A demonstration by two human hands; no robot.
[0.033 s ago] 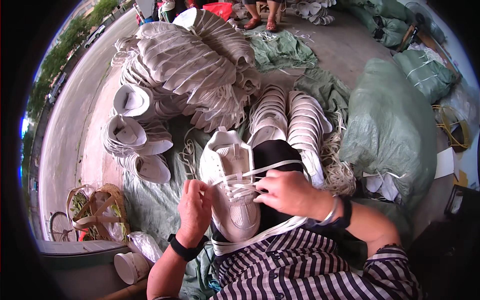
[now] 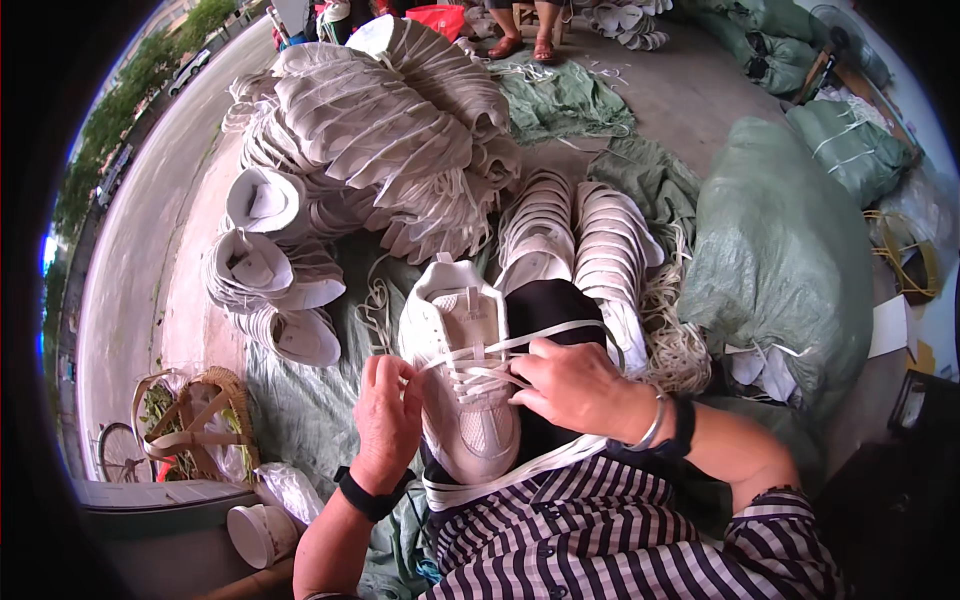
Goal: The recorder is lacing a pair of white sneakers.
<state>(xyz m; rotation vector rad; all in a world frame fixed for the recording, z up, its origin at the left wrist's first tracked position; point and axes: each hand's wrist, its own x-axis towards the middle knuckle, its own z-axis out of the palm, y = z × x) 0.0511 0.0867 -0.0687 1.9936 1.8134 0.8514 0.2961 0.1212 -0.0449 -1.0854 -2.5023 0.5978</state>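
A white shoe upper with mesh at its toe lies across my dark-trousered lap, its toe pointing toward me. White shoelace crosses its eyelet rows below the tongue. My left hand is at the upper's left edge, thumb and fingers pinched on the lace. Over on the right side, my right hand is closed on the lace too, the fingers partly hiding it. A loose lace end loops over my knee behind that hand. More white laces lie across my lap below the toe.
Beyond my knees rises a big heap of white shoe uppers. Nested stacks of uppers stand nearer, beside a tangle of laces. A large green sack is on the right; a woven basket and white bucket are at left. Another person's feet show far off.
My right hand has shifted very slightly to the left. The shoe upper and my left hand look the same.
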